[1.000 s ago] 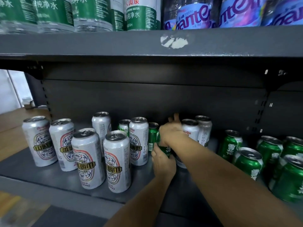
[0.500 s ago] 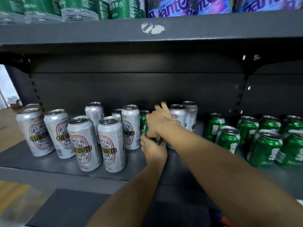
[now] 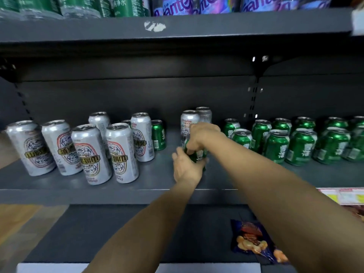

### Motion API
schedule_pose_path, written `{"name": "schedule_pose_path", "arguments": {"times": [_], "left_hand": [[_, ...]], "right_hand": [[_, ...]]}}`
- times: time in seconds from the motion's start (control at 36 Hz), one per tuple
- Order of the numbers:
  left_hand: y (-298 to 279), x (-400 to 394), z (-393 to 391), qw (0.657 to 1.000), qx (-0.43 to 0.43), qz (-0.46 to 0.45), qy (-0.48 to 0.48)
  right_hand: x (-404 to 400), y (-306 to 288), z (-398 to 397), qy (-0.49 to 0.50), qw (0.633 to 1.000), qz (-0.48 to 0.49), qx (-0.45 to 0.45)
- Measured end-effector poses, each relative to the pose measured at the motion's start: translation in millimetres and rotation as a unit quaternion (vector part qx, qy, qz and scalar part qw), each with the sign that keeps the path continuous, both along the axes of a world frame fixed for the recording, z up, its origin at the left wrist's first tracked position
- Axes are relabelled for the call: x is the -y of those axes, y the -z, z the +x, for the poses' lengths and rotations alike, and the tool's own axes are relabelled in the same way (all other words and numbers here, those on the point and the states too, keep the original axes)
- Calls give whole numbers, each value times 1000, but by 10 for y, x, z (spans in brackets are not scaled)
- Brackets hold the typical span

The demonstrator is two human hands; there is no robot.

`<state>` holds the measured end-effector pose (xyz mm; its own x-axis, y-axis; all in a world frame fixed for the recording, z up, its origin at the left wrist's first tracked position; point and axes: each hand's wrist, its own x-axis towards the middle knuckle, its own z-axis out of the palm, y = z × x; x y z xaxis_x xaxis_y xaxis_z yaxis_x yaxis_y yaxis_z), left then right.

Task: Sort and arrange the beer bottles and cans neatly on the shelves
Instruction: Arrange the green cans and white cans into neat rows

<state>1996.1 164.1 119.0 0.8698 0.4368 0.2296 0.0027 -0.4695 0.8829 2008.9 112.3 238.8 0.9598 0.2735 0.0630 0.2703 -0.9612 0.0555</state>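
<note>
The light is dim and even, and deep shadow lies under the upper shelf (image 3: pixel 177 34). Can tops carry small glare. Edges curve and blur, mostly at 9 and 3 o'clock.

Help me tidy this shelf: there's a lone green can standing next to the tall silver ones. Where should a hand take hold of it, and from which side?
Grip the lone green can around its mid-body, coming from the front right. It stands upright, a tall silver can crowds its left, and bare shelf lies to its right and front.
</note>
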Motion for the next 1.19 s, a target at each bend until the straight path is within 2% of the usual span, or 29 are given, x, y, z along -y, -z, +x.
{"name": "schedule_pose_path", "arguments": {"times": [0.17,0.28,0.36,0.5,0.61,0.69,0.86,0.97,1.19], "left_hand": [[73,315,63,994,-9,-36,100],[170,396,103,991,-12,-41,128],[201,378,136,992,-10,-42,122],[171,165,189,997,23,-44,51],[83,-91,269,999,30,-24,-1],[-1,-249,357,999,34,-34,-9],[-127,-402,547,999,13,-40,-2],[-120,-391,721,998,14,-63,26],[-92,-294,1095,992,23,-117,51]], "right_hand": [[351,75,8,68,998,9,-5],[490,175,69,88,996,19,-7],[507,210,114,91,996,17,-6],[422,173,176,82,996,-24,12],[303,121,244,68,989,84,101],[261,73,359,89,974,172,119],[300,-76,660,136,934,327,41],[322,-108,833,121,929,349,-11],[256,44,1377,132,889,429,-88]]}}
